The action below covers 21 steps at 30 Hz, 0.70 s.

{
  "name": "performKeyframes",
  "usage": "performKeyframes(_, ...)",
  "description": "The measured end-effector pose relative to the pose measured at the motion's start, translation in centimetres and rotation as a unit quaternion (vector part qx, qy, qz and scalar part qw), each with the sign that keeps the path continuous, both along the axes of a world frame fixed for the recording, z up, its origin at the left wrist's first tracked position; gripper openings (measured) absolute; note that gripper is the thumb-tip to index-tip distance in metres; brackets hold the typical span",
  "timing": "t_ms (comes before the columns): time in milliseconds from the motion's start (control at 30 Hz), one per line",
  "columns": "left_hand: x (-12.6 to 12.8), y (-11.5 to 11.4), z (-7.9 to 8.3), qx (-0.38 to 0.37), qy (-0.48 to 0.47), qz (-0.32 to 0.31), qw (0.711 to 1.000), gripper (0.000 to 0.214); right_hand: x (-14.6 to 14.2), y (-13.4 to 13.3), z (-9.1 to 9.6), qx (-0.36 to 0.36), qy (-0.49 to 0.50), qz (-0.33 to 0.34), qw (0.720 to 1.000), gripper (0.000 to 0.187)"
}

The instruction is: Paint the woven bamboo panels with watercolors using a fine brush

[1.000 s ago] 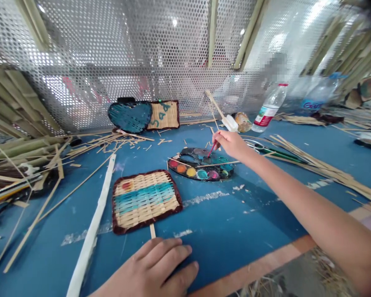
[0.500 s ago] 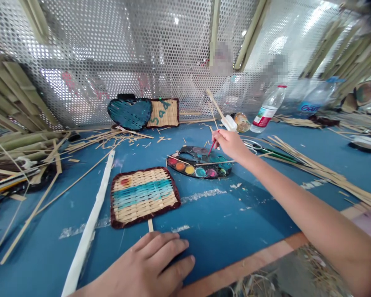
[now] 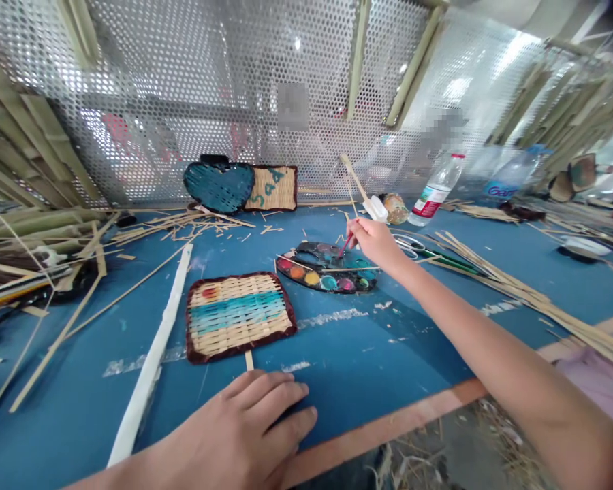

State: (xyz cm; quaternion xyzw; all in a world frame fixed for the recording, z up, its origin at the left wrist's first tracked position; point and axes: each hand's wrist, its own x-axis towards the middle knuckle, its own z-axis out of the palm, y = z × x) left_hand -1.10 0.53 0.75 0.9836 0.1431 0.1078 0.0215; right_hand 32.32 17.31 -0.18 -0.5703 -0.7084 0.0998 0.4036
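Observation:
My right hand (image 3: 372, 238) pinches a thin red paintbrush (image 3: 346, 243), its tip down in the dark mixing area of a paint palette (image 3: 321, 280). Round wells of red, orange, yellow, turquoise, pink and green line the palette's near side. A small woven fan (image 3: 241, 339) with a dark brown border lies left of the palette, painted with a turquoise band and a reddish-brown spot. Its thin stick handle (image 3: 249, 361) runs toward my left hand (image 3: 258, 422), which rests palm down at the table's front edge, fingers extended and a little apart. What lies under that palm is hidden.
A long white strip (image 3: 156, 347) lies left of the fan. At the back stand a blue heart-shaped woven piece (image 3: 219, 187), a lettered woven panel (image 3: 274, 189) and a water bottle (image 3: 434, 194). Scissors (image 3: 411, 246) and cane strips (image 3: 521, 286) lie right; bamboo stalks (image 3: 30, 143) lean left.
The camera view has shifted slightly. The brush tip has moved a little left within the palette's mixing area. My left hand and the fan keep their places.

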Motion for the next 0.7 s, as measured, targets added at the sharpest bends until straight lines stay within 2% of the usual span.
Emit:
performKeyframes(167, 0.0, 0.2, 0.1, -0.003, 0.015, -0.008, 1.0, 0.034, -0.1, -0.3, 0.3, -0.018, 0.0, 0.028, 0.999, 0.051)
performKeyframes(333, 0.2, 0.2, 0.0, 0.011, 0.005, -0.005, 1.0, 0.034, 2.4, 0.1, 1.0, 0.033, 0.027, -0.048, 0.998, 0.054)
performKeyframes(433, 0.2, 0.1, -0.1, 0.019, -0.003, -0.002, 1.0, 0.032, 3.2, 0.4, 1.4, 0.029, 0.077, -0.035, 0.996, 0.054)
performKeyframes(633, 0.1, 0.5, 0.1, 0.022, -0.014, -0.004, 1.0, 0.031, 1.2, 0.1, 1.9, 0.047, 0.211, 0.019, 0.976, 0.044)
performKeyframes(700, 0.1, 0.5, 0.3, 0.025, -0.02, -0.014, 0.999, 0.03, 0.5, -0.4, 2.2, 0.068, 0.177, 0.017, 0.982, 0.038)
